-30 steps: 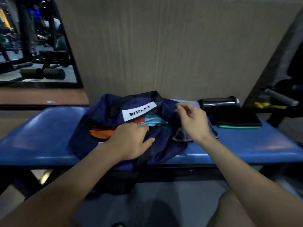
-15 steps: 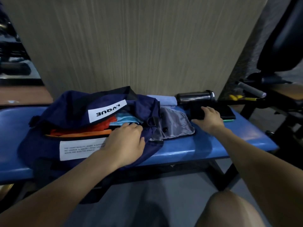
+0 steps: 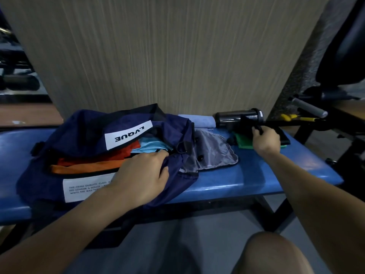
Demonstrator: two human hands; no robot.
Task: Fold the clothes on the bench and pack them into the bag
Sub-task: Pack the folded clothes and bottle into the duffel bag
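A navy duffel bag with white labels lies open on the blue bench. Inside it show an orange garment, a red one and a light blue one. My left hand grips the bag's front edge by the opening. A grey lining flap hangs out of the bag's right end. My right hand is closed on a folded black garment, lifting its edge off a green garment beneath it.
A dark bottle lies on its side behind the black garment. A pale blue folded cloth sits against the wood-grain wall panel. Gym equipment with a grey handle stands at the right. My knee shows at the bottom.
My right hand left the bag's right end, reached right to the black garment and now grips and lifts its edge, uncovering the green one. My left hand stayed on the bag.
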